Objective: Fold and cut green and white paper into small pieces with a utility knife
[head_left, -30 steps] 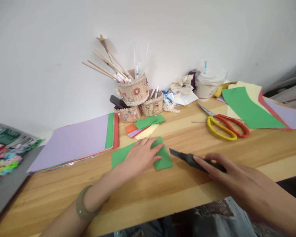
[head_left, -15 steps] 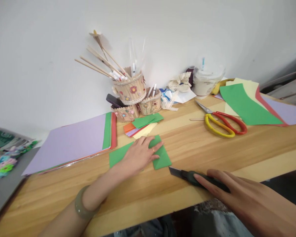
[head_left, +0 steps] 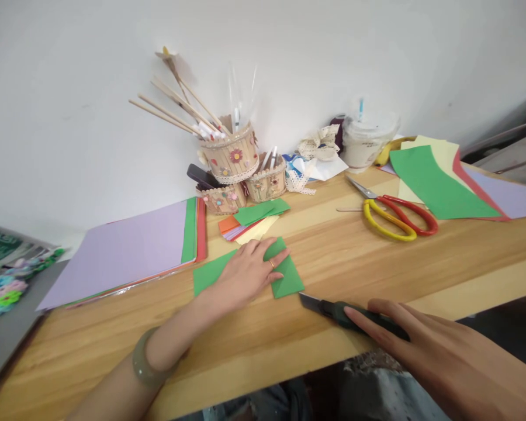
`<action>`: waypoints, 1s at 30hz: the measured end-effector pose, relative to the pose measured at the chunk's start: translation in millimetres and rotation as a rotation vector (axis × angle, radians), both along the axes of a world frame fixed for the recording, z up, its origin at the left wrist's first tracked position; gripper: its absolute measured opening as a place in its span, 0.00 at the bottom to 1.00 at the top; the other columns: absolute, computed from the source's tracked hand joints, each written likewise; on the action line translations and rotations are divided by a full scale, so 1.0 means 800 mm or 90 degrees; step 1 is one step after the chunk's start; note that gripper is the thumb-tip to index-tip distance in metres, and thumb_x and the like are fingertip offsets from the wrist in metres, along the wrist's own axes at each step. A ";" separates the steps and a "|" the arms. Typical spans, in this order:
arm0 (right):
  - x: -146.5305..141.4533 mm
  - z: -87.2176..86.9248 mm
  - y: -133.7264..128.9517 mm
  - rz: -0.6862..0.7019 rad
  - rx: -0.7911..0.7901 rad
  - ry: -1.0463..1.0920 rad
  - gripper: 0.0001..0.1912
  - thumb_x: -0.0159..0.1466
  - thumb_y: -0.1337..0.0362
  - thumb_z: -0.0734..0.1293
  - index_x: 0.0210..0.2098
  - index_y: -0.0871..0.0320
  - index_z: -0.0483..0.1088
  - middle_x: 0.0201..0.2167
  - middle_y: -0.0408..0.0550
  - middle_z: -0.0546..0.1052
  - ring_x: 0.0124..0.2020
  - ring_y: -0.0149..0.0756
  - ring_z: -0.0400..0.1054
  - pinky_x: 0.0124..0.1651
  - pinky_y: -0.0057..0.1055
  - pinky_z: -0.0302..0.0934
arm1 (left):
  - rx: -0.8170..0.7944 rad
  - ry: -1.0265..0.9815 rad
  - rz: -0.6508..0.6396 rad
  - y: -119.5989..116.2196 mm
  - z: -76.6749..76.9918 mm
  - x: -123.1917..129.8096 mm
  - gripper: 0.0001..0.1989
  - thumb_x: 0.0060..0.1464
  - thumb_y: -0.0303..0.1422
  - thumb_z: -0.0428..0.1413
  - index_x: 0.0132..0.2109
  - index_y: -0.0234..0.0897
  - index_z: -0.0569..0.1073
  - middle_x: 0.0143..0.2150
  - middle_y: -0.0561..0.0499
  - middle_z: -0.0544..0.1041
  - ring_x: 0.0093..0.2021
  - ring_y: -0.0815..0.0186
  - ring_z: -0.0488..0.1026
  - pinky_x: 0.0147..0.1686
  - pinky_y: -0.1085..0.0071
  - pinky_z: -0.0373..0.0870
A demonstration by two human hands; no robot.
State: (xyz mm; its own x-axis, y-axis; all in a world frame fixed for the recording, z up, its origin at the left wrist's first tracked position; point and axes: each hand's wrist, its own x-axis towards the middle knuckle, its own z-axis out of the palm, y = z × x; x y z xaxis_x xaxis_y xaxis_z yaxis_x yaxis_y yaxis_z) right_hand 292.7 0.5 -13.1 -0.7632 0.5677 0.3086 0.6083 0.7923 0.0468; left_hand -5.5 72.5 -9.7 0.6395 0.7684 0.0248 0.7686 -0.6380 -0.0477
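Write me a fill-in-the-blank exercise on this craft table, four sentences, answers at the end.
1. The paper under the left hand is ____.
2. The right hand holds a utility knife with its ____ extended.
3. The scissors have red and ____ handles.
4. The paper stack at the left is topped with a ____ sheet.

Missing words: green; blade; yellow; light purple.

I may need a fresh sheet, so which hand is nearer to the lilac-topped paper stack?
Left. The left hand rests on green paper, just right of the lilac-topped paper stack; the right hand, holding a utility knife, is farther right.
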 end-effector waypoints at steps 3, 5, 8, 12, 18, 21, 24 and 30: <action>-0.005 0.006 0.003 0.007 0.018 0.004 0.40 0.48 0.83 0.52 0.58 0.58 0.62 0.41 0.50 0.76 0.33 0.34 0.75 0.30 0.27 0.70 | -0.004 -0.001 -0.002 0.000 -0.001 -0.001 0.21 0.66 0.39 0.47 0.63 0.40 0.64 0.64 0.40 0.60 0.57 0.53 0.62 0.53 0.56 0.65; -0.008 0.009 0.004 0.007 0.031 0.008 0.39 0.47 0.83 0.52 0.57 0.58 0.63 0.40 0.50 0.76 0.32 0.34 0.75 0.29 0.27 0.70 | -0.007 0.000 -0.004 0.000 0.000 -0.001 0.21 0.66 0.40 0.46 0.63 0.40 0.63 0.65 0.40 0.60 0.56 0.53 0.63 0.53 0.56 0.66; -0.008 0.009 0.002 0.005 0.036 0.004 0.38 0.47 0.83 0.52 0.57 0.59 0.63 0.39 0.51 0.76 0.31 0.35 0.75 0.28 0.28 0.70 | -0.015 0.010 -0.005 0.000 0.002 0.000 0.22 0.66 0.39 0.46 0.64 0.39 0.62 0.65 0.41 0.61 0.55 0.53 0.63 0.53 0.56 0.66; -0.004 0.007 -0.002 -0.002 0.020 -0.005 0.39 0.49 0.83 0.51 0.58 0.58 0.62 0.40 0.51 0.76 0.33 0.34 0.75 0.30 0.28 0.70 | -0.034 0.019 0.000 0.000 0.007 0.002 0.23 0.66 0.40 0.46 0.64 0.38 0.62 0.65 0.40 0.60 0.55 0.52 0.63 0.53 0.54 0.65; -0.010 0.008 -0.004 -0.024 0.003 -0.007 0.38 0.51 0.83 0.52 0.60 0.59 0.61 0.41 0.51 0.75 0.34 0.34 0.74 0.30 0.26 0.70 | -0.036 0.013 0.005 -0.002 0.006 0.003 0.25 0.65 0.43 0.47 0.64 0.37 0.62 0.65 0.39 0.60 0.56 0.51 0.62 0.54 0.53 0.65; -0.018 0.010 -0.006 -0.030 0.027 0.003 0.36 0.52 0.83 0.52 0.58 0.60 0.63 0.40 0.52 0.75 0.33 0.34 0.74 0.30 0.26 0.69 | -0.028 0.001 0.002 -0.003 0.003 0.003 0.28 0.64 0.47 0.46 0.65 0.37 0.61 0.66 0.39 0.60 0.58 0.51 0.61 0.54 0.54 0.64; -0.027 0.012 -0.010 -0.048 0.050 0.001 0.34 0.51 0.82 0.52 0.56 0.62 0.64 0.37 0.52 0.75 0.31 0.33 0.74 0.26 0.25 0.67 | -0.024 -0.001 -0.001 -0.003 0.000 0.002 0.29 0.63 0.49 0.46 0.65 0.37 0.60 0.66 0.39 0.59 0.59 0.50 0.60 0.55 0.54 0.63; -0.034 0.012 -0.012 -0.065 0.072 -0.014 0.33 0.51 0.82 0.51 0.55 0.62 0.63 0.36 0.51 0.76 0.29 0.32 0.74 0.24 0.24 0.66 | -0.026 -0.005 0.004 -0.003 -0.001 0.000 0.30 0.63 0.50 0.45 0.65 0.39 0.60 0.67 0.40 0.58 0.60 0.51 0.60 0.56 0.54 0.62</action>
State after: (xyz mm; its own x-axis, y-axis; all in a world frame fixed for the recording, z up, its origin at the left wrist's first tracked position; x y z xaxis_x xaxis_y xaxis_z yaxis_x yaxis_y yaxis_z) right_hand 265.7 -9.3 -3.6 -0.7100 0.6053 0.3598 0.6837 0.7149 0.1466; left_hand -5.4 70.4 -10.7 0.6346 0.7729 -0.0020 0.7728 -0.6345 -0.0158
